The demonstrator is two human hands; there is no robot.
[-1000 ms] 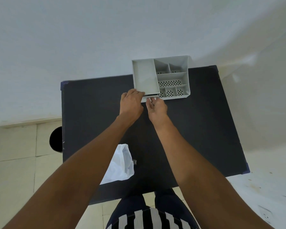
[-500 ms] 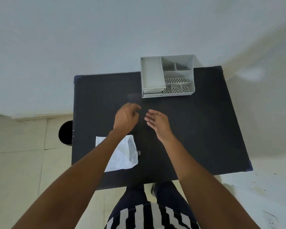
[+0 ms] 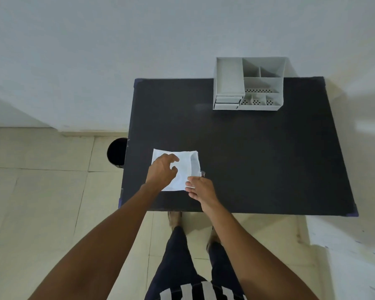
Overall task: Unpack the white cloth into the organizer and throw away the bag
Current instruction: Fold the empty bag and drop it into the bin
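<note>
A flat white bag point(image 3: 185, 169) lies on the black table point(image 3: 268, 159) near its front left corner. My left hand point(image 3: 161, 172) hovers over the bag's left half with curled, spread fingers and holds nothing. The fingertips of my right hand point(image 3: 200, 190) pinch the bag's near right corner. At the table's back edge stands the grey organizer point(image 3: 228, 79), with several open compartments and a small drawer point(image 3: 226, 101) pushed in at its front left. No white cloth shows apart from the bag.
A round black bin point(image 3: 116, 153) stands on the tiled floor, against the table's left edge. A white wall runs behind the table. My legs and feet are at the table's front edge.
Both hands left the organizer's drawer and came back toward me to the bag. The view shifted, so the table now sits further right.
</note>
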